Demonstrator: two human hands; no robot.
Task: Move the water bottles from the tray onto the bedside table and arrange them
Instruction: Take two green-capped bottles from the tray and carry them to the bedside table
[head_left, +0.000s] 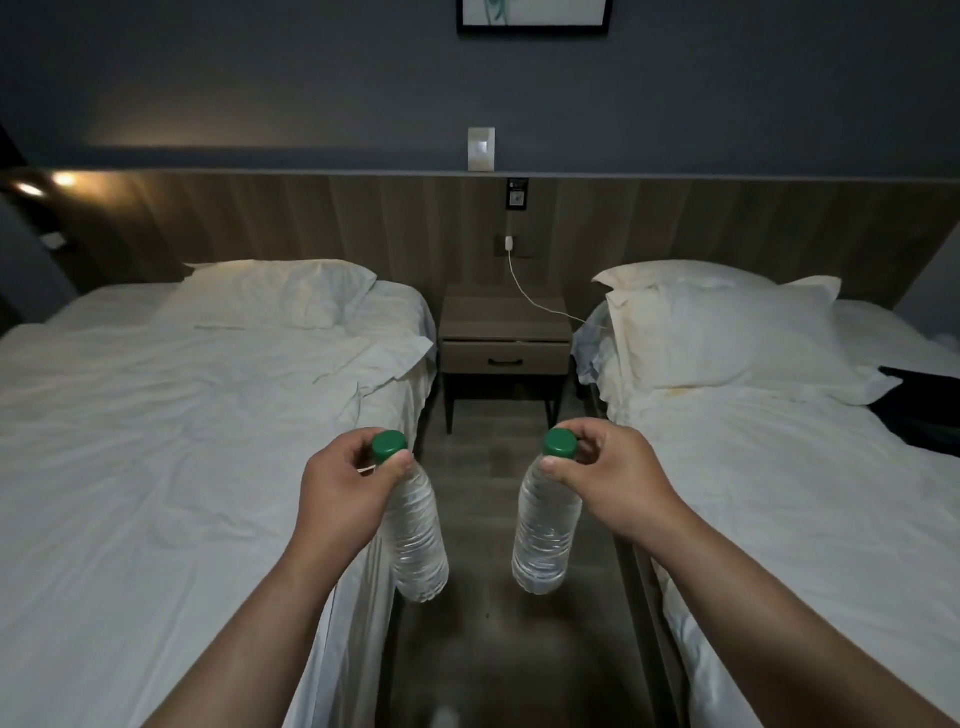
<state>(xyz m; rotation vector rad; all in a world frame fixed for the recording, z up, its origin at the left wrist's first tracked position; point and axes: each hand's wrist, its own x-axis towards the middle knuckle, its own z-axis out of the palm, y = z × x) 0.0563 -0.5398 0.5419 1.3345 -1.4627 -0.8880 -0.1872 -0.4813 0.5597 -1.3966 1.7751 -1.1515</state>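
Two clear water bottles with green caps hang in the aisle between two beds. My left hand grips the left bottle by its neck, just under the cap. My right hand holds the right bottle the same way. Both bottles dangle above the floor, bottoms tilted slightly toward each other. The wooden bedside table stands farther ahead against the headboard wall, its top bare. No tray is in view.
A white-sheeted bed lies on the left and another bed on the right, leaving a narrow floor aisle. A white charger cable runs from the wall socket over the table toward the right bed. A dark object lies on the right bed.
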